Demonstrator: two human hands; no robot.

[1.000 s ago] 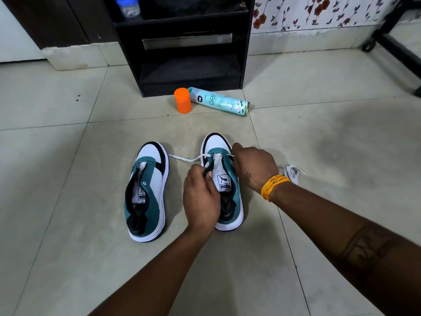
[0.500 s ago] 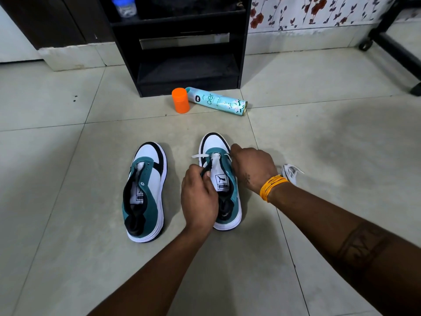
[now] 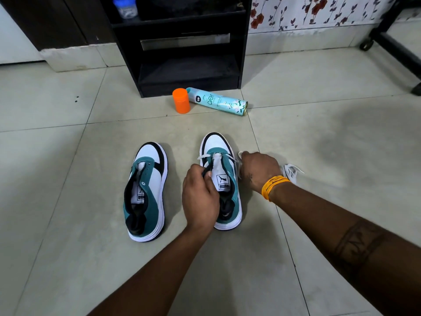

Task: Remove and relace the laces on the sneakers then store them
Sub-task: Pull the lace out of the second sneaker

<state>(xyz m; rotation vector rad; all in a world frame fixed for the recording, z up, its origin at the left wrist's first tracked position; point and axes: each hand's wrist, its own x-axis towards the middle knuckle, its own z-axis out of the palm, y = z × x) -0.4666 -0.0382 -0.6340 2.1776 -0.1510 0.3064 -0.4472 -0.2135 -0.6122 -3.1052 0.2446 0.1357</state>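
Right sneaker [image 3: 219,179] — floor centre, toe at 12 o'clock. Lace [image 3: 230,157]: soft, limp, light; best gripped near its stiff tip. Left hand [image 3: 200,197] pinches the eyelet edge; right hand [image 3: 258,169], at 3 o'clock, curls round the lace. Left sneaker [image 3: 145,192] — 9 o'clock, unlaced.

Left hand [image 3: 200,199] is gripping the right sneaker's [image 3: 224,179] eyelet edge — right hand [image 3: 258,171] is pinching its white lace [image 3: 234,158] beside it.
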